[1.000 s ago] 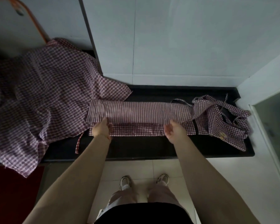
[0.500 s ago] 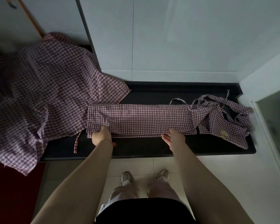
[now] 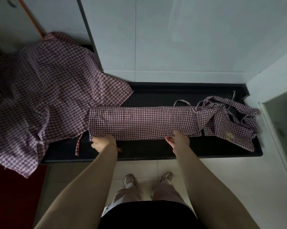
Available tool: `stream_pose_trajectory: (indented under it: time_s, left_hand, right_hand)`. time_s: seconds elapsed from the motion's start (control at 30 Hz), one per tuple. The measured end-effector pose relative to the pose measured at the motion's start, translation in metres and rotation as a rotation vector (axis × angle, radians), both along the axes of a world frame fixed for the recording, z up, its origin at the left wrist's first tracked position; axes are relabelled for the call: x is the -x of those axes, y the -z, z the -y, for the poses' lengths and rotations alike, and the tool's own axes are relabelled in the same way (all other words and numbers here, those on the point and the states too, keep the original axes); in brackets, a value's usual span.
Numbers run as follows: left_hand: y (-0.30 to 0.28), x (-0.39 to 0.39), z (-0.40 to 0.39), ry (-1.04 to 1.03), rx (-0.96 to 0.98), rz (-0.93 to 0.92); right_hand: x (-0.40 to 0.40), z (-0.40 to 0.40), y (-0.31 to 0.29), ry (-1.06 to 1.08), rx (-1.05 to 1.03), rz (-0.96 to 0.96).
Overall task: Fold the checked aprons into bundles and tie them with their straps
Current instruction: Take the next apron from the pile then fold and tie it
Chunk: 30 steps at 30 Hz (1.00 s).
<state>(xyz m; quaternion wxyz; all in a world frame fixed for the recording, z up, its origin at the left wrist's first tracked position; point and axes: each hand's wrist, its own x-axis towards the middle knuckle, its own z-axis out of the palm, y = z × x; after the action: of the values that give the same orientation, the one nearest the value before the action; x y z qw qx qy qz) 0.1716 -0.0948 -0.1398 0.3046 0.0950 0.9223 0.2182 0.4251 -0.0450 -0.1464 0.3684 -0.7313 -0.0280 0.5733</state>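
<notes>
A checked apron (image 3: 142, 123) lies folded into a long strip across the black counter (image 3: 147, 151). Its bib and tangled straps (image 3: 228, 119) spread out at the strip's right end. My left hand (image 3: 103, 142) grips the strip's near edge at its left end, fingers curled. My right hand (image 3: 178, 139) rests on the near edge further right, its fingers lying on the cloth. A heap of more checked aprons (image 3: 40, 100) covers the counter's left part and hangs over its front edge.
A loose strap (image 3: 78, 144) trails from the heap onto the counter beside my left hand. White walls close in the counter behind and at the right. A red panel (image 3: 15, 195) stands below left. My feet are on the tiled floor.
The upper fold was drawn toward me over the lower band, making one even strip. Both hands moved to the strip's near edge.
</notes>
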Motion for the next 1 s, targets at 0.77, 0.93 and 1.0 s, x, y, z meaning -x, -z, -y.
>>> stream_pose_trajectory:
  time_s: [0.77, 0.93, 1.0]
  left_hand:
    - [0.027, -0.083, -0.066, 1.506, 0.163, -0.305]
    - [0.018, -0.071, -0.069, 1.478, 0.217, -0.254]
    - [0.007, -0.065, -0.073, 1.447, 0.270, -0.248]
  right_hand:
    - [-0.017, -0.004, 0.008, -1.424, -0.498, 1.322]
    - [-0.049, -0.008, 0.001, -1.184, -0.375, 1.255]
    - [-0.062, -0.013, -0.013, -1.070, -0.481, 1.297]
